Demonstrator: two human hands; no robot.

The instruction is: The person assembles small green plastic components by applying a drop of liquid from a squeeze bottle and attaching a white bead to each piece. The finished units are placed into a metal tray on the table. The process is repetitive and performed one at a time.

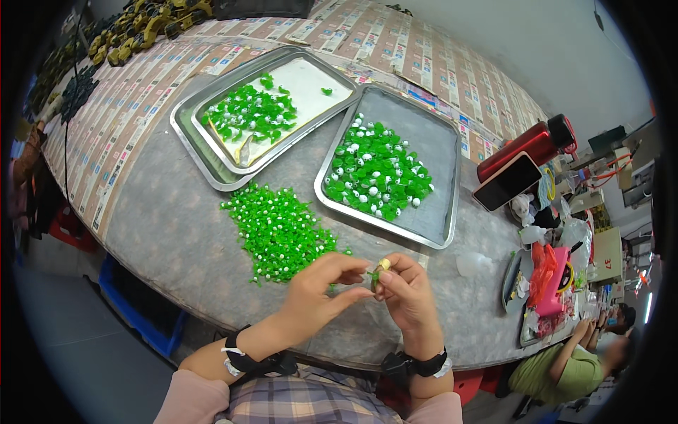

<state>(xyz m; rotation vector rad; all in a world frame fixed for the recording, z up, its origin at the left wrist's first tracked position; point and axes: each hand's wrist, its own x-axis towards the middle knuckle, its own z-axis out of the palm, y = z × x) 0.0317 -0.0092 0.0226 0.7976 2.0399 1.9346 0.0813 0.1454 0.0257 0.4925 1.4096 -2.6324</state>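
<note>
My left hand point(318, 286) and my right hand point(411, 293) meet over the table in front of me. Between their fingertips is a small green plastic piece point(374, 275), partly covered by the fingers. My right thumb and index finger pinch it, and a yellow cover sits on a right fingertip. The left thumb and fingers curve in around its other side. Just beyond my left hand lies a loose pile of small green pieces with white dots point(282, 233). Larger green pieces with white balls point(378, 169) lie in the metal tray point(443, 212) farther off.
At the far left, more green and white pieces point(247, 113) lie in stacked metal trays point(212, 173). A red bottle point(526, 148), a phone point(507, 181) and a pink container point(552, 290) stand to the right. A person in green point(565, 371) sits at the right edge.
</note>
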